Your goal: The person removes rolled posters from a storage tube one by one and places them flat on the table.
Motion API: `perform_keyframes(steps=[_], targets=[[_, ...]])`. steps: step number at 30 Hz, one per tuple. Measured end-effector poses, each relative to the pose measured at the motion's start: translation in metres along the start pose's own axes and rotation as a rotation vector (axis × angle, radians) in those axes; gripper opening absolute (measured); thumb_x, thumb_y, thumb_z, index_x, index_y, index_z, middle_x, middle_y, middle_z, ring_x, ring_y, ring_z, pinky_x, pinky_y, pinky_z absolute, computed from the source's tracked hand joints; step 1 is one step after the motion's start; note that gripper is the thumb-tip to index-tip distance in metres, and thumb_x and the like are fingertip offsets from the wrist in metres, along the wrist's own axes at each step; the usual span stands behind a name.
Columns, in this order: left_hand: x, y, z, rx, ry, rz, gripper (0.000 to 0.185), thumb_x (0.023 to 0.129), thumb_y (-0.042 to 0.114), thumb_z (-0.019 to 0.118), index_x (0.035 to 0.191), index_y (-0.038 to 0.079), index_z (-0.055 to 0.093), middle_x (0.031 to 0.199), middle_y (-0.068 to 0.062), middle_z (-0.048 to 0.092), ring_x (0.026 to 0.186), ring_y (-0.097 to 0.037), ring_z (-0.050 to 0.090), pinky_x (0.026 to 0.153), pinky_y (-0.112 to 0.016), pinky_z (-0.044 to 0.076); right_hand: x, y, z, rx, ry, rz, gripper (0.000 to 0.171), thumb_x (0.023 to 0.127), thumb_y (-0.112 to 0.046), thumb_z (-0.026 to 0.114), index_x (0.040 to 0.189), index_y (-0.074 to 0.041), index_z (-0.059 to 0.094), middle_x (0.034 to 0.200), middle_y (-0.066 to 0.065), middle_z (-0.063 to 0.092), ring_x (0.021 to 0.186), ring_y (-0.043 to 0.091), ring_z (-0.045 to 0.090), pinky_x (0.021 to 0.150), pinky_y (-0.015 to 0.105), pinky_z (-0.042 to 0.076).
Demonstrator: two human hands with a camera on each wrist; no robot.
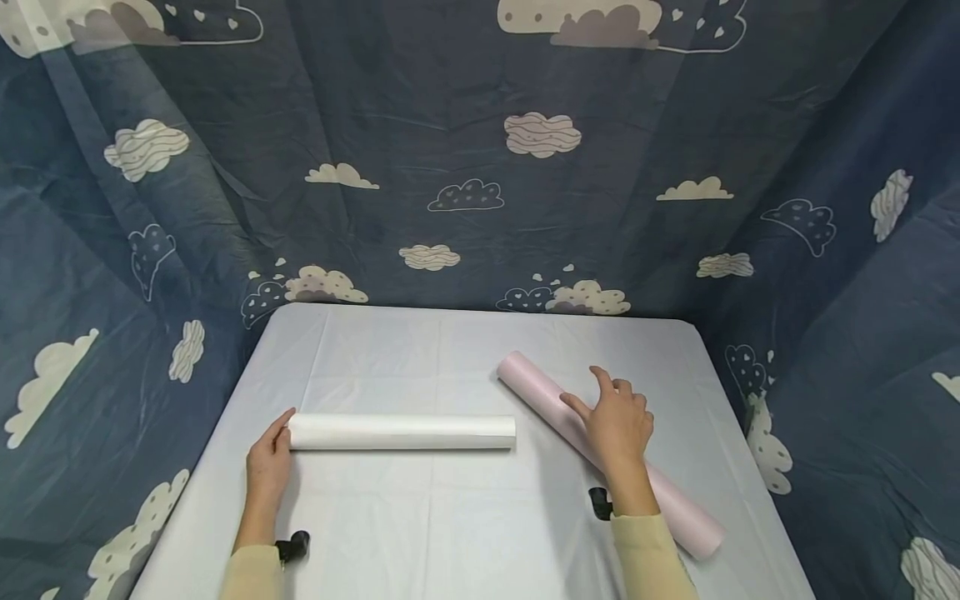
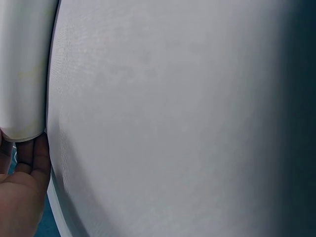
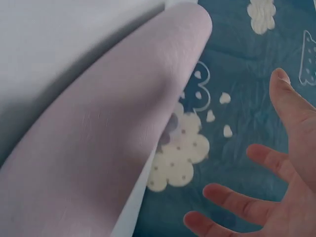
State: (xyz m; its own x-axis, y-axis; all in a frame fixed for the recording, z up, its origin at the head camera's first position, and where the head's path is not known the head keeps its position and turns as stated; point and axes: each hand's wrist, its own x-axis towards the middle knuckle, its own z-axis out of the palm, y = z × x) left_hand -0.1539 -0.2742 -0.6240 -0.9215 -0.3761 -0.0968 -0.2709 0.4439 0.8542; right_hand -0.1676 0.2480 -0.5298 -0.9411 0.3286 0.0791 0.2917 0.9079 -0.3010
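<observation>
A white roll (image 1: 401, 432), smooth like rolled paper, lies sideways on the white-covered table (image 1: 360, 533). My left hand (image 1: 268, 469) holds its left end; in the left wrist view the fingers (image 2: 40, 153) meet the rim of the roll (image 2: 24, 74), their tips partly hidden by it. A pale pink roll (image 1: 686, 512) lies slantwise on the right, its far end toward the middle. Over its middle hovers my right hand (image 1: 619, 421), thumb and fingers spread. The right wrist view shows this hand (image 3: 291, 173) apart from the pink roll (image 3: 103, 118).
Dark blue cloth (image 1: 450, 92) with cloud prints hangs behind the table and along both sides. The near end of the pink roll lies close to the right table edge. Each wrist wears a small black device (image 1: 294, 547) below a pale yellow sleeve (image 1: 651, 554).
</observation>
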Motion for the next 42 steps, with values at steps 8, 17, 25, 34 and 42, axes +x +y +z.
perform_keyframes(steps=[8,17,25,34,42], targets=[[0.001,-0.001,0.0,-0.005,-0.001,-0.003,0.045,0.115,0.016,0.039,0.158,0.013,0.052,0.163,-0.023,0.047,0.155,-0.044,0.039,0.125,-0.061,0.034,-0.023,0.031,-0.015,0.027,-0.02,0.05,0.08,0.092,-0.065,0.072,0.156,-0.023,0.049,0.147,0.03,0.055,0.121,0.059,0.056,0.09,0.072,0.049],[0.001,-0.001,0.001,0.003,0.004,0.002,0.045,0.115,0.017,0.039,0.158,0.014,0.052,0.163,-0.022,0.048,0.155,-0.044,0.04,0.125,-0.061,0.035,-0.041,0.066,-0.013,0.018,-0.097,0.126,0.079,0.092,-0.063,0.073,0.154,-0.02,0.05,0.148,0.033,0.052,0.123,0.063,0.052,0.086,0.073,0.049],[0.001,-0.001,0.001,0.005,-0.012,-0.014,0.045,0.115,0.018,0.038,0.159,0.015,0.051,0.165,-0.021,0.046,0.156,-0.043,0.038,0.126,-0.06,0.033,-0.054,0.097,-0.012,0.001,-0.2,0.201,0.085,0.088,-0.061,0.079,0.151,-0.012,0.051,0.143,0.039,0.051,0.124,0.069,0.049,0.089,0.081,0.046],[0.0,0.0,0.0,-0.02,0.0,0.005,0.044,0.115,0.016,0.04,0.157,0.013,0.053,0.164,-0.021,0.047,0.156,-0.043,0.039,0.126,-0.06,0.034,-0.064,0.107,-0.015,-0.031,-0.348,0.239,0.078,0.085,-0.046,0.086,0.146,-0.009,0.055,0.13,0.041,0.057,0.112,0.063,0.055,0.085,0.076,0.05],[-0.001,0.0,-0.001,-0.012,-0.008,0.001,0.044,0.115,0.016,0.04,0.157,0.013,0.053,0.164,-0.022,0.046,0.156,-0.044,0.038,0.126,-0.061,0.033,-0.063,0.106,-0.014,-0.039,-0.361,0.23,0.072,0.086,-0.041,0.086,0.144,-0.009,0.057,0.118,0.036,0.062,0.105,0.057,0.06,0.081,0.072,0.052]])
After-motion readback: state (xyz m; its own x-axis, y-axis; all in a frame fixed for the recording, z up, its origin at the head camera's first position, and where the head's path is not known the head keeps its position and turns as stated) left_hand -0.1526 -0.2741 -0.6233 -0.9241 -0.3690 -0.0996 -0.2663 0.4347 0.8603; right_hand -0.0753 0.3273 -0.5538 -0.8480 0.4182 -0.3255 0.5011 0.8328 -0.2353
